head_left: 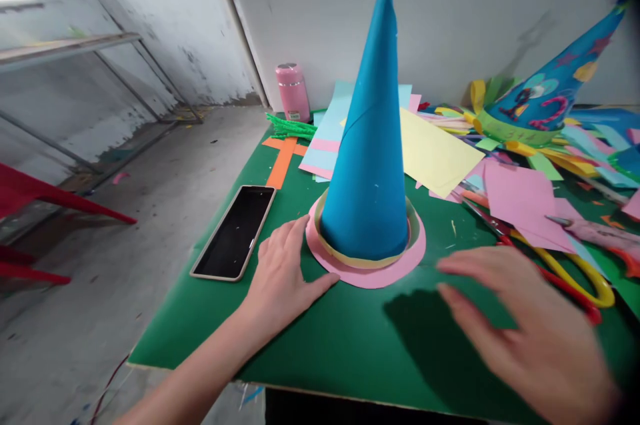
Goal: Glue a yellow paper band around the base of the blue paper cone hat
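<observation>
A tall blue paper cone (373, 165) stands upright on a green tabletop. Around its foot runs a pale yellow paper band (367, 263), and beneath that lies a round pink paper brim (373, 278). My left hand (280, 271) rests at the brim's left edge, thumb and fingers apart and touching it. To the right of the cone, my right hand (525, 325) hovers above the table, slightly blurred. Its thumb and fingers are apart with nothing between them. Scissors (565, 265) with yellow and red handles lie just beyond that hand, partly covered by it.
Left of the cone lies a phone (234, 231). Behind it are orange paper strips (283, 163), green fuzzy stems (290, 127) and a pink flask (293, 95). Paper sheets (440, 148) and a decorated blue cone hat (550, 88) occupy the back right. A red chair (50, 191) stands left.
</observation>
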`<action>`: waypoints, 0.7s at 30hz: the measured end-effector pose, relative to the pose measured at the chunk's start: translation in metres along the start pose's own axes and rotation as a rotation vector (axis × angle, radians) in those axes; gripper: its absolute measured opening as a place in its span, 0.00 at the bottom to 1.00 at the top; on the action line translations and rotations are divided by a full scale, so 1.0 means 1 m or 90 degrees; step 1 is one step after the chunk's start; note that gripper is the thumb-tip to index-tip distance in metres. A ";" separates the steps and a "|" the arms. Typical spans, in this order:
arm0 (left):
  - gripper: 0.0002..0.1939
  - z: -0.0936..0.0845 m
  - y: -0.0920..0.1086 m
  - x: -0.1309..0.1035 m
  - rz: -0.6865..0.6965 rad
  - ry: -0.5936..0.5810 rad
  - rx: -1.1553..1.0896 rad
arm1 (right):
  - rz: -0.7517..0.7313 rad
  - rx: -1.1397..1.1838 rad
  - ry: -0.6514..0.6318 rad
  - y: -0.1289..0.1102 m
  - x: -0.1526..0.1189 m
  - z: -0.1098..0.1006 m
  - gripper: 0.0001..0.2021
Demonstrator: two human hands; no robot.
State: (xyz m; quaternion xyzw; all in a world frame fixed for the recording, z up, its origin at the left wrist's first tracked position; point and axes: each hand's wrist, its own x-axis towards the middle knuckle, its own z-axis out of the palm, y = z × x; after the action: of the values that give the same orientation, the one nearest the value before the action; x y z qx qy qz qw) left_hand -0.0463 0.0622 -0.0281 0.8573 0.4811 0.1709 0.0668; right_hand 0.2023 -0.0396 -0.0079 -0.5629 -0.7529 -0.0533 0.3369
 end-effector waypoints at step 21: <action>0.19 -0.001 0.005 -0.026 0.096 -0.083 0.051 | 0.062 -0.118 -0.095 -0.051 0.043 0.072 0.08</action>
State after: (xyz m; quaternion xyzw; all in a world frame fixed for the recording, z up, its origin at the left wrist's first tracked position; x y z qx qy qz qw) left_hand -0.0553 0.0369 -0.0315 0.9023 0.4162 0.1002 0.0504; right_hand 0.1186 0.0100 -0.0239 -0.6302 -0.7393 -0.0642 0.2283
